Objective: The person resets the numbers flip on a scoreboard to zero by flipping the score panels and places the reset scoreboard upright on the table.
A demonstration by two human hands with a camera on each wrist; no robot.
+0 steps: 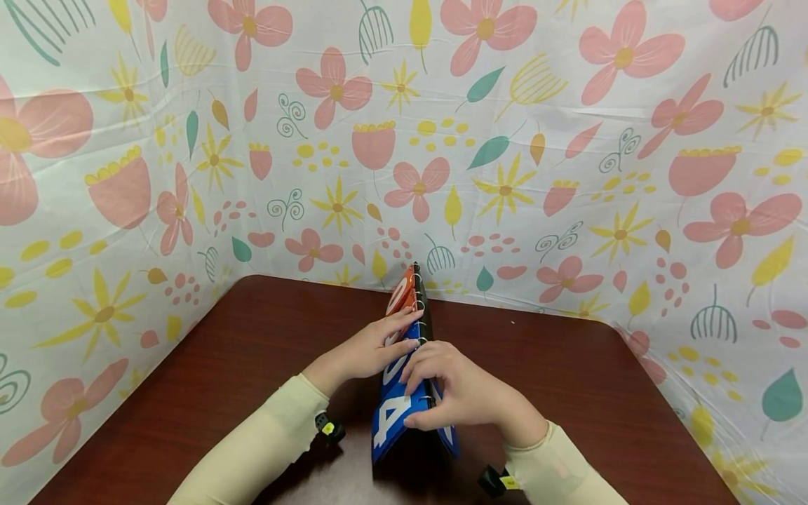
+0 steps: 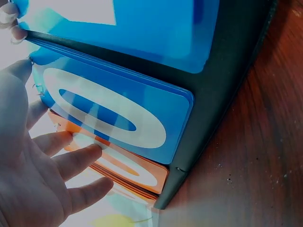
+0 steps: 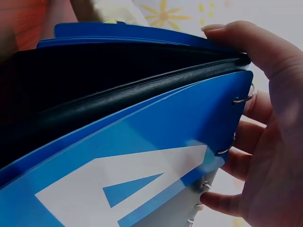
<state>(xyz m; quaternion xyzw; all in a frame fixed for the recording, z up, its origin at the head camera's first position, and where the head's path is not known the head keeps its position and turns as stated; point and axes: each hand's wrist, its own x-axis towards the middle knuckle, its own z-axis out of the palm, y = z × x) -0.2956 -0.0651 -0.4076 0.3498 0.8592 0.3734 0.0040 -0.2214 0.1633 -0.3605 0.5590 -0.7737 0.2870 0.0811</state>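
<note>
A tabletop flip scoreboard (image 1: 386, 438) stands like a tent on the table, its ringed ridge running away from me. My left hand (image 1: 362, 347) lies against the left face near the ridge, fingers fairly straight. In the left wrist view those fingers reach over a blue 0 card (image 2: 165, 106) and orange cards (image 2: 158, 174). My right hand (image 1: 470, 389) grips the near end of the ridge, thumb and curled fingers on opposite sides. A blue card with a white 4 (image 3: 199, 113) fills much of the right wrist view, beside metal rings (image 3: 245, 99).
The dark reddish-brown table (image 1: 536, 351) extends around the scoreboard on both sides. A flower-patterned cloth (image 1: 391, 84) hangs behind the table and along its sides. Small black wrist cameras (image 1: 492, 482) sit under both cream sleeves (image 1: 265, 438).
</note>
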